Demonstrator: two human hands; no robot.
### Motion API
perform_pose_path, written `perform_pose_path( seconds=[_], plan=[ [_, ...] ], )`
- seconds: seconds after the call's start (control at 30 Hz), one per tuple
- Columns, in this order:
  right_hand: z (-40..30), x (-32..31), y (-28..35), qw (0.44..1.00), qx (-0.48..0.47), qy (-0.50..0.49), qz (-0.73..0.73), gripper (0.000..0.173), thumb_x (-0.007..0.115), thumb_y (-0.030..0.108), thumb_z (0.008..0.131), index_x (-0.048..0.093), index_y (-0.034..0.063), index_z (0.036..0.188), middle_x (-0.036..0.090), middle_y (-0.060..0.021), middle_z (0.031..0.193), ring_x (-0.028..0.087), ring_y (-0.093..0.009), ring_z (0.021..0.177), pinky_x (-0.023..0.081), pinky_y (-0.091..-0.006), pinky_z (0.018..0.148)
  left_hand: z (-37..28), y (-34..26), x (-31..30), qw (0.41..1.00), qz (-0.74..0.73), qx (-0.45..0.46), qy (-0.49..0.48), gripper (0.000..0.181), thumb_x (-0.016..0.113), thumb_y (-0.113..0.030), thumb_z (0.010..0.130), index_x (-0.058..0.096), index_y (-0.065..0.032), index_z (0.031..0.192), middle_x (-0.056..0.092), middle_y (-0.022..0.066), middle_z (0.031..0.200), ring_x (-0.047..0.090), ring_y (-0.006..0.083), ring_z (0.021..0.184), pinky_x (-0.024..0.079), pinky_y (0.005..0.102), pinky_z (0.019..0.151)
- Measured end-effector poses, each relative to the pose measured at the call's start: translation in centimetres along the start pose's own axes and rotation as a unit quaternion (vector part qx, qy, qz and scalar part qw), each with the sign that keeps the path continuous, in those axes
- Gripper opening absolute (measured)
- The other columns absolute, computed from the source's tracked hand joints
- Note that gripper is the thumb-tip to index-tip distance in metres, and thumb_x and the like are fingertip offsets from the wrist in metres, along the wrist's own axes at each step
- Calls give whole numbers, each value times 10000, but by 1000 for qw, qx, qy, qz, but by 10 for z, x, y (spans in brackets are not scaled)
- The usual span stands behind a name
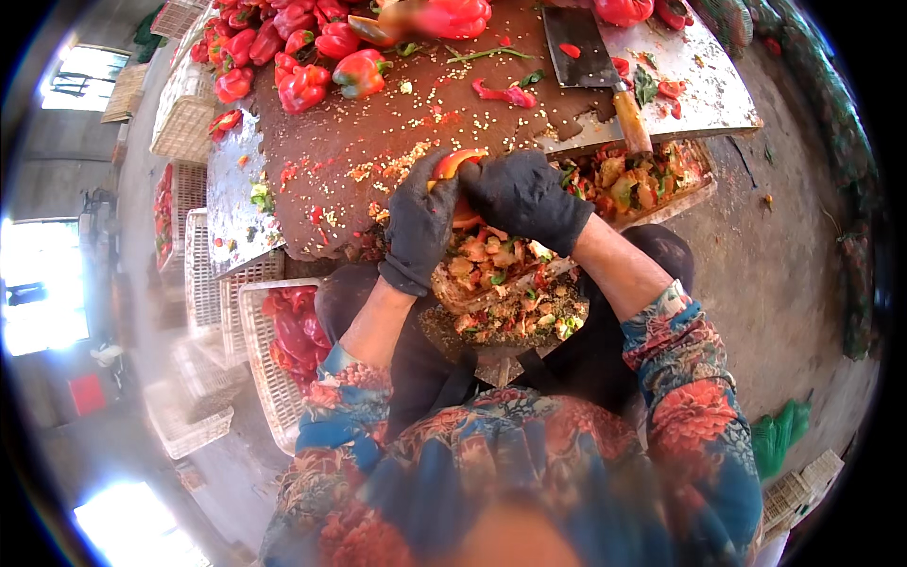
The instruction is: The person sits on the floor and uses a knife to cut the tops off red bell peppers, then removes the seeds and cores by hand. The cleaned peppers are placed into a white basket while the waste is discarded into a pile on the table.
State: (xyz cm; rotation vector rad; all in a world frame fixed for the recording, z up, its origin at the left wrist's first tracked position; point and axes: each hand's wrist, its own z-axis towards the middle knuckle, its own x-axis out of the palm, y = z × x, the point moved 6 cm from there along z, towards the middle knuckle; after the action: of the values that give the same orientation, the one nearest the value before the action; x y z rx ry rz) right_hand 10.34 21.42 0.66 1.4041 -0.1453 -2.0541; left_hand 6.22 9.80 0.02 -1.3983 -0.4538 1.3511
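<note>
Both hands wear dark gloves and meet at the near edge of a worktable with a brown surface (340,142). My left hand (424,220) grips a piece of red and orange bell pepper (453,164). My right hand (528,198) has its fingers curled against the same pepper from the right; its fingertips are hidden. Below the hands, a bin (460,301) holds pepper cores and scraps. A cleaver (582,53) with a wooden handle lies to the right on the table. Red bell peppers (305,88) are heaped at the upper left, and seeds are scattered over the surface.
A crate (269,397) of red pepper pieces stands by my left leg, with more pale plastic crates (204,283) beyond it. A second scrap tray (680,205) sits under the table's right side. Filled net sacks (815,106) line the far right, and a green bag (779,436) lies on the floor.
</note>
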Motion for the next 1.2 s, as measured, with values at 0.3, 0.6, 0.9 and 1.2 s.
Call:
perform_pose_path(
  seconds=[0.3,0.6,0.9,1.2],
  plan=[
    [-12,-9,-58,734,367,-147,552,141,603,152,810,615,12,810,554,-6,613,520,-100,518,433,-269,486,-13,-8,-25,996,-84,-4,-43,379,547,-103,806,489,31,1156,573,95,1000,543,133,886,446,271,781],
    [-9,0,-42,751,242,-62,611,309,565,242,798,597,5,992,624,-112,879,599,-199,769,480,-308,700,-15,-47,9,883,372,279,-63,697,591,-36,682,322,-73,1324,384,144,1315,451,315,1117,404,421,907],
    [-6,0,-59,541,200,-116,808,394,571,39,701,513,1,1089,502,-162,1174,517,-259,1048,437,-351,881,-8,-17,3,915,-387,-91,67,583,607,-145,804,318,28,1280,519,141,1153,562,206,979,445,321,880],
    [-7,20,-66,645,237,-73,723,441,553,70,713,494,-20,1141,563,-138,1060,564,-243,955,452,-333,853,-3,-37,10,840,-500,-206,45,267,511,-67,842,523,58,1077,584,126,1017,583,194,926,470,311,840]
  ],
)
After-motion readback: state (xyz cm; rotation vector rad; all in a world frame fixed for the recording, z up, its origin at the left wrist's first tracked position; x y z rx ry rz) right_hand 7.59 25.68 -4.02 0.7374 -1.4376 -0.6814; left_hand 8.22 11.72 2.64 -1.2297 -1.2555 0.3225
